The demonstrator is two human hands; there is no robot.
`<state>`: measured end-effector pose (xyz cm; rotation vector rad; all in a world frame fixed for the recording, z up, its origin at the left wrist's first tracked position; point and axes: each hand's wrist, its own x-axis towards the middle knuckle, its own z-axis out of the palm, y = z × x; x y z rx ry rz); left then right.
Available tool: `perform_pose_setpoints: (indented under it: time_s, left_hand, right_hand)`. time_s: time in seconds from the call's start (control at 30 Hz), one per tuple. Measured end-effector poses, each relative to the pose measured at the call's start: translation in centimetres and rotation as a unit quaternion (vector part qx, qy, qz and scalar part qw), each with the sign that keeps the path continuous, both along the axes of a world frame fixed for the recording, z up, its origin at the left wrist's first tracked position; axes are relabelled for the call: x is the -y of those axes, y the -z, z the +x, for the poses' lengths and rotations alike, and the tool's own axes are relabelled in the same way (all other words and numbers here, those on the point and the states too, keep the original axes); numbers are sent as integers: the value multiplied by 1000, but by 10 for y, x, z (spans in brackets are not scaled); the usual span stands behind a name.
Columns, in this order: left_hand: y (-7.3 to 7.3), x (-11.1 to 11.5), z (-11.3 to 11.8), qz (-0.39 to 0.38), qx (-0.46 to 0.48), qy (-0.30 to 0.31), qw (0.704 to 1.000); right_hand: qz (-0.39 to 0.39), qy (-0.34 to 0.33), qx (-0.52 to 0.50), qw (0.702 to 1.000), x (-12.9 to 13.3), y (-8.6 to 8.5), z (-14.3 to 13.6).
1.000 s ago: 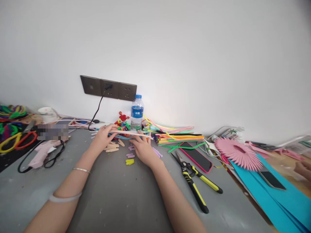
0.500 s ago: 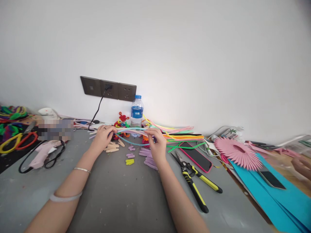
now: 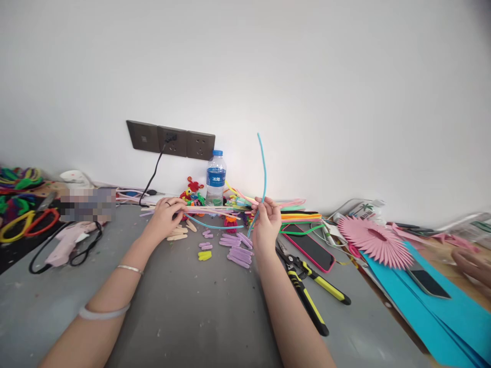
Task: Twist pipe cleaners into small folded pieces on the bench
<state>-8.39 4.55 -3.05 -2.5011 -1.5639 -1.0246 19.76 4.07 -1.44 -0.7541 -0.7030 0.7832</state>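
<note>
My right hand [image 3: 267, 225] pinches a blue pipe cleaner [image 3: 264, 166], which stands up against the white wall with its lower end below the fingers. Fingers of my left hand [image 3: 165, 219] are closed on another blue pipe cleaner [image 3: 215, 226] that curves right above the table. Pale pipe cleaners [image 3: 209, 209] run between the hands. Below them lie short purple pieces [image 3: 240, 255], a small yellow bundle [image 3: 204, 255] and beige pieces [image 3: 177, 234]. Long coloured pipe cleaners [image 3: 301, 216] lie to the right of my right hand.
Pliers [image 3: 303, 278] and a red-edged phone [image 3: 312, 248] lie right of centre. A water bottle [image 3: 216, 179] stands by the wall. At left are a pink glue gun [image 3: 65, 246] and scissors [image 3: 28, 225]. Blue sheets [image 3: 433, 317] and another person's hand [image 3: 473, 266] are at right.
My right hand has moved right and turned, and a blue pipe cleaner now stands upright in it, apart from the one at my left hand. The left hand has barely moved.
</note>
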Motion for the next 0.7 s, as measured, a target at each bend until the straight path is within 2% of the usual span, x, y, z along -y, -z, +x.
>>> perform_pose_setpoints:
  time_s: [0.27,0.4,0.5,0.6,0.7]
  left_hand:
    - [-4,5,4,-10,-8,-3,1000]
    - [-7,7,7,-18,-5,28,999]
    - [-11,8,9,-39,10,45,998]
    - [-15,10,9,-64,113,23,991]
    - [-17,12,7,-111,291,8,950]
  right_hand:
    - [-6,-10,76,997,5,-3,-3]
    - [-15,-21,171,985,8,-1,-4]
    - [-2,-26,270,962,9,0,-6]
    - [42,-34,372,927,9,0,-6]
    - [77,-57,445,890,11,-1,-7]
